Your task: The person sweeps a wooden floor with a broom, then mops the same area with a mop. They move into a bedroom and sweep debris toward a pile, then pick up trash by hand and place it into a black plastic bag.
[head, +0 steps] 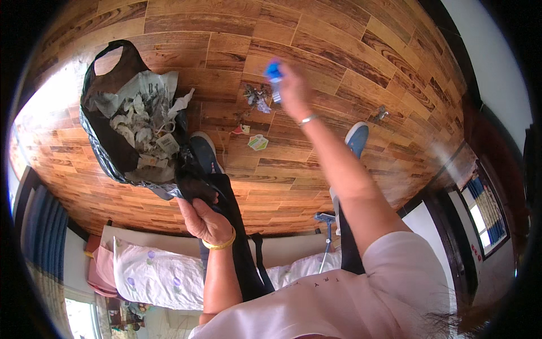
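Note:
My left hand (pixel 206 222), with a yellow bracelet at the wrist, grips one handle of a black plastic bag (pixel 103 154). The bag gapes wide; crumpled tissues (pixel 137 108), a pale plastic sheet and grey debris lie inside. My right hand (pixel 294 91), slightly blurred and wearing a silver bangle, holds a small clear object with a blue top (pixel 274 74) above the floor; its exact kind cannot be told. Beside it on the floor lies a clump of dusty litter (pixel 257 97). Nearer me are a red scrap (pixel 241 129) and a green and white paper piece (pixel 258 142).
A small bit of debris (pixel 380 113) lies right of my blue shoe (pixel 357 137). Behind me are a floral-covered bed or couch (pixel 161 275) and a blue-headed floor tool (pixel 325 218) with a pale pole. Wood-look tiles (pixel 237 51) cover the floor.

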### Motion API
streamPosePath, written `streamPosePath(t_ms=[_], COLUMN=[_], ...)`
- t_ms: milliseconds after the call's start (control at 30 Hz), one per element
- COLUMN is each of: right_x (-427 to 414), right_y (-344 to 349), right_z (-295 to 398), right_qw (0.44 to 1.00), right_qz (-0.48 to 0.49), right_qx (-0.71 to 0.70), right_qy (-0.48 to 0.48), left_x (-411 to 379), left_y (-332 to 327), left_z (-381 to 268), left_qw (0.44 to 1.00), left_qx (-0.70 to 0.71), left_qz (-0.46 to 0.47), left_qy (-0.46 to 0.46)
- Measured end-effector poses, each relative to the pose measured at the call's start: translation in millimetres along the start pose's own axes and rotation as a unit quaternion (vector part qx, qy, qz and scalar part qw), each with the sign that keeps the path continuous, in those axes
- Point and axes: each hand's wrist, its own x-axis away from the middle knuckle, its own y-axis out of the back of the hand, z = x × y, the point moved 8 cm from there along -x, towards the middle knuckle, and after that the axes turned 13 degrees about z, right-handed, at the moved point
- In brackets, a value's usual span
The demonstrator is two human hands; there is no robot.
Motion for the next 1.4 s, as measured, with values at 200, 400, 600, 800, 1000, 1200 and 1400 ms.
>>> streamPosePath(t_ms=[200,400,600,800,1000,1200,1400], right_x=[-21.4,14.0,43.0,51.9,49.9,38.5,12.8], right_y=[60.9,-46.9,-86.8,-106.3,-103.0,-112.0,-81.4], right_z=[-95.5,-17.4,49.5,55.6,48.0,42.1,31.0], right_qw=[0.987,0.994,0.994,0.936,0.943,0.932,0.99], right_qz=[-0.098,0.034,0.08,0.134,0.17,0.207,0.101], right_qx=[0.091,-0.042,0.04,0.283,0.203,0.207,0.054], right_qy=[-0.087,-0.095,0.058,0.161,0.204,0.214,0.079], left_x=[-3.4,-0.9,-0.6,0.7,4.6,2.3,6.7], left_y=[-3.5,5.1,10.5,11.8,19.3,20.1,15.5], left_z=[-10.4,-6.7,-6.0,-4.9,1.6,-5.7,0.6], left_qw=[0.998,0.999,0.998,0.998,0.997,0.998,0.998], left_qx=[0.031,0.016,0.034,0.043,0.075,0.054,0.052], left_qz=[0.04,0.047,0.044,0.054,0.025,0.033,0.025], left_qy=[0.022,0.018,0.005,-0.002,-0.008,-0.003,0.023])
